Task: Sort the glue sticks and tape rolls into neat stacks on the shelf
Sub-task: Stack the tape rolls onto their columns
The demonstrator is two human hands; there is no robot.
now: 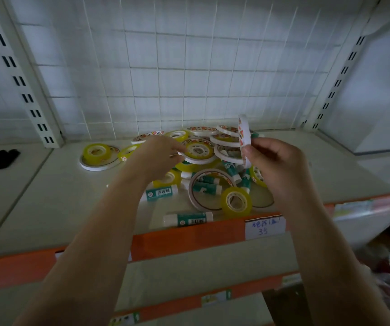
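hands work over a jumble of tape rolls and glue sticks on the pale shelf (55,191), which has an orange front edge (189,234). the left hand (158,154) reaches into the heap near the back edge, its fingers pinching the rim of a flat white tape roll (197,150) that has a yellow roll nested inside it. the right hand (274,163) is raised above the pile at the right, fingers and thumb curled round a thin white tape roll (244,140) held upright on edge. behind both hands, more white rolls with red-printed labels (224,134) lie overlapping along the back edge, against a white wire grid panel (189,67). toward the left side of the shelf, a yellow roll sits on a wide white roll (98,157), apart from the main heap. near the front edge, a yellow tape roll (236,202) stands tilted, just beside a large thin white ring (203,189) that leans across several green-and-white glue sticks (207,184). 1 glue stick (162,192) lies by the left forearm, and another glue stick (188,219) lies along the front edge. a handwritten price tag (265,227) reading 35 is fixed to the orange edge.
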